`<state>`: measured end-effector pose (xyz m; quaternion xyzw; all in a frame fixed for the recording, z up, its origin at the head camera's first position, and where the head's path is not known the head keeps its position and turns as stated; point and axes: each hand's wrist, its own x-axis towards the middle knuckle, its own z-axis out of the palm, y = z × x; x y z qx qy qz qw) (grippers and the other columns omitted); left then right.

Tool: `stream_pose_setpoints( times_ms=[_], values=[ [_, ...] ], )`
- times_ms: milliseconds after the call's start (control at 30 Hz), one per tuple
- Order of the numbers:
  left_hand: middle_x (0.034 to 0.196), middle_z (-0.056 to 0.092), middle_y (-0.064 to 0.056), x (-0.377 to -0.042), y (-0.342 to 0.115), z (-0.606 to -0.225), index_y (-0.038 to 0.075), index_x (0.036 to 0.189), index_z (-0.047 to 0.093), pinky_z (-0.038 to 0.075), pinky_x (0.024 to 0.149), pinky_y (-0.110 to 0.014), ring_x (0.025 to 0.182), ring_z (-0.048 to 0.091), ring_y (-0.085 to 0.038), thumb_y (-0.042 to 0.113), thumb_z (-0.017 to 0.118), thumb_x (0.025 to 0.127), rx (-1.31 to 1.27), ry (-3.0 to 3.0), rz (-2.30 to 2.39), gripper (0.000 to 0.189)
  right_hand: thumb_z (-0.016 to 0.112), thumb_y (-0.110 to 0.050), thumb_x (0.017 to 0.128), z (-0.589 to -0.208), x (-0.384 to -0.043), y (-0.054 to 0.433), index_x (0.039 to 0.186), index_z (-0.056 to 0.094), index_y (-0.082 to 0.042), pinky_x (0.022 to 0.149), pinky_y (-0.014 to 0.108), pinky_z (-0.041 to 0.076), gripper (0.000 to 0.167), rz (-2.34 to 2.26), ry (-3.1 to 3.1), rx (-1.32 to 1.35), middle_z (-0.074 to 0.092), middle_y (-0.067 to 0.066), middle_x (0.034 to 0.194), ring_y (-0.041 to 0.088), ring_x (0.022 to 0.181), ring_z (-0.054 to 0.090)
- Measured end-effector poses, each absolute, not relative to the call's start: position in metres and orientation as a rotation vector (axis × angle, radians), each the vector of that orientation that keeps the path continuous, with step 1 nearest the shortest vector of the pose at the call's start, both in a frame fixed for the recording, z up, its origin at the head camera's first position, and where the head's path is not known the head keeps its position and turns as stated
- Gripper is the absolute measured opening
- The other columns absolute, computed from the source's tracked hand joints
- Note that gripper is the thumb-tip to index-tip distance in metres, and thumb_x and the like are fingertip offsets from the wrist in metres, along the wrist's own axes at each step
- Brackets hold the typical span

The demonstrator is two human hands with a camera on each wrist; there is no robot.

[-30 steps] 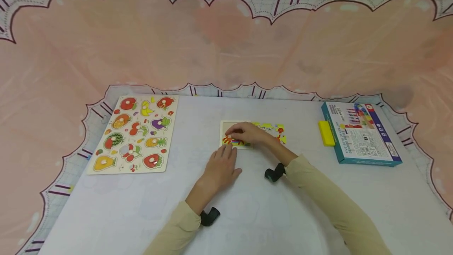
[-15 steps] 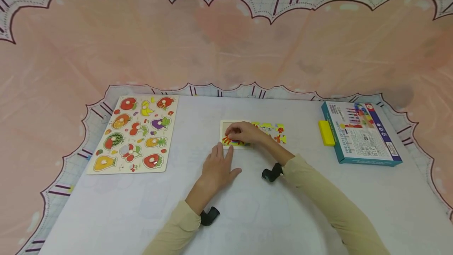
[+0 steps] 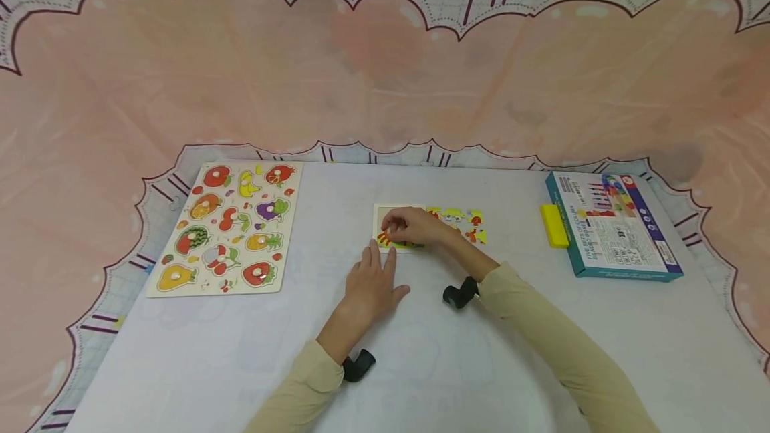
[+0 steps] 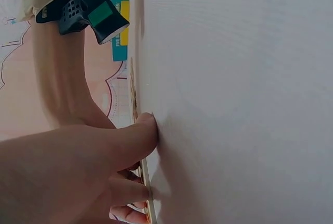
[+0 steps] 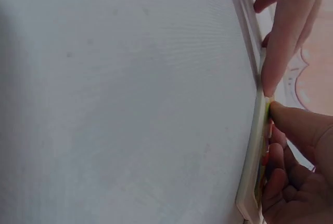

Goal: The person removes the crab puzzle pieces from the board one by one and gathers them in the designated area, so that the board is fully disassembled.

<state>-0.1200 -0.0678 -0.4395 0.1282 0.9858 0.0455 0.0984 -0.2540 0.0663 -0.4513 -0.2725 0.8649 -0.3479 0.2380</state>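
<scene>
A small cream puzzle tray (image 3: 377,216) lies at mid-table, with colourful jigsaw pieces along its near side. My right hand (image 3: 415,226) is over the tray, fingers bent and thumb down at a puzzle piece (image 3: 385,238) in the near left corner. The right wrist view shows the thumb of the right hand (image 5: 296,166) at the near rim, with curled fingers over the pieces; the palm hides most of that piece. My left hand (image 3: 369,286) lies with fingers extended, its fingertips right at the tray's near edge. Loose yellow puzzle pieces (image 3: 475,222) lie just right of the tray.
A fruit peg board (image 3: 225,229) lies on the left of the white table (image 3: 421,366). At the right are a teal-edged box (image 3: 619,226) and a yellow block (image 3: 555,226) beside it. Black wrist cameras (image 3: 460,293) hang under both wrists. A patterned curtain stands behind.
The right hand and forearm have shifted slightly left over the tray. The left hand's fingers have spread, with the index finger reaching to the tray's edge.
</scene>
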Motion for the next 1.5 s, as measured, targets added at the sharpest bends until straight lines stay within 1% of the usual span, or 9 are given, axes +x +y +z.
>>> stream_pose_setpoints(
  times_ms=[200, 433, 600, 767, 1100, 1367, 1500],
  values=[
    [0.152, 0.031, -0.031, -0.120, -0.068, -0.440, 0.006, 0.147, 0.040, 0.043, 0.107, -0.042, 0.141, 0.035, -0.038, 0.052, 0.059, 0.092, 0.376, 2.929, 0.127, 0.074, 0.060, -0.007, 0.092, -0.447, -0.256, 0.067, 0.115, 0.061, -0.005, 0.073, 0.019, 0.042, 0.023, -0.912, 2.286, -0.774, 0.057, 0.006, 0.097, 0.015, 0.085, 0.050],
    [0.152, 0.032, -0.031, -0.120, -0.067, -0.439, 0.005, 0.147, 0.041, 0.044, 0.107, -0.042, 0.140, 0.036, -0.037, 0.052, 0.058, 0.092, 0.383, 2.939, 0.118, 0.074, 0.058, -0.003, 0.091, -0.444, -0.256, 0.067, 0.114, 0.059, -0.003, 0.074, 0.020, 0.041, 0.023, -0.896, 2.283, -0.820, 0.054, 0.006, 0.096, 0.015, 0.086, 0.048],
    [0.152, 0.031, -0.030, -0.120, -0.067, -0.437, 0.006, 0.147, 0.041, 0.044, 0.107, -0.042, 0.140, 0.036, -0.037, 0.052, 0.058, 0.092, 0.375, 2.928, 0.121, 0.074, 0.059, -0.003, 0.091, -0.442, -0.255, 0.066, 0.114, 0.057, -0.003, 0.074, 0.020, 0.040, 0.023, -0.907, 2.280, -0.816, 0.053, 0.007, 0.097, 0.015, 0.086, 0.047],
    [0.153, 0.030, -0.031, -0.120, -0.068, -0.437, 0.005, 0.147, 0.040, 0.043, 0.107, -0.042, 0.141, 0.034, -0.037, 0.052, 0.058, 0.092, 0.378, 2.919, 0.132, 0.074, 0.059, -0.002, 0.090, -0.441, -0.253, 0.066, 0.114, 0.053, -0.004, 0.075, 0.019, 0.041, 0.024, -0.937, 2.280, -0.823, 0.053, 0.008, 0.101, 0.016, 0.086, 0.047],
    [0.152, 0.032, -0.031, -0.119, -0.067, -0.437, 0.005, 0.146, 0.041, 0.044, 0.107, -0.042, 0.140, 0.036, -0.038, 0.050, 0.061, 0.091, 0.373, 2.931, 0.164, 0.074, 0.059, -0.002, 0.090, -0.449, -0.249, 0.070, 0.115, 0.055, -0.007, 0.081, 0.019, 0.046, 0.025, -1.031, 2.303, -0.787, 0.057, 0.008, 0.101, 0.017, 0.091, 0.052],
    [0.150, 0.034, -0.032, -0.120, -0.067, -0.440, 0.003, 0.145, 0.043, 0.046, 0.104, -0.041, 0.138, 0.038, -0.038, 0.049, 0.061, 0.091, 0.401, 2.951, 0.157, 0.073, 0.063, -0.005, 0.091, -0.457, -0.247, 0.074, 0.111, 0.059, -0.004, 0.074, 0.020, 0.043, 0.020, -1.217, 2.297, -0.748, 0.061, 0.008, 0.096, 0.015, 0.086, 0.051],
    [0.150, 0.034, -0.032, -0.120, -0.067, -0.440, 0.003, 0.145, 0.043, 0.046, 0.104, -0.041, 0.138, 0.038, -0.038, 0.049, 0.061, 0.091, 0.399, 2.950, 0.159, 0.073, 0.064, -0.006, 0.091, -0.460, -0.247, 0.075, 0.110, 0.060, -0.003, 0.073, 0.019, 0.044, 0.019, -1.285, 2.258, -0.720, 0.060, 0.008, 0.095, 0.014, 0.086, 0.052]
  ],
)
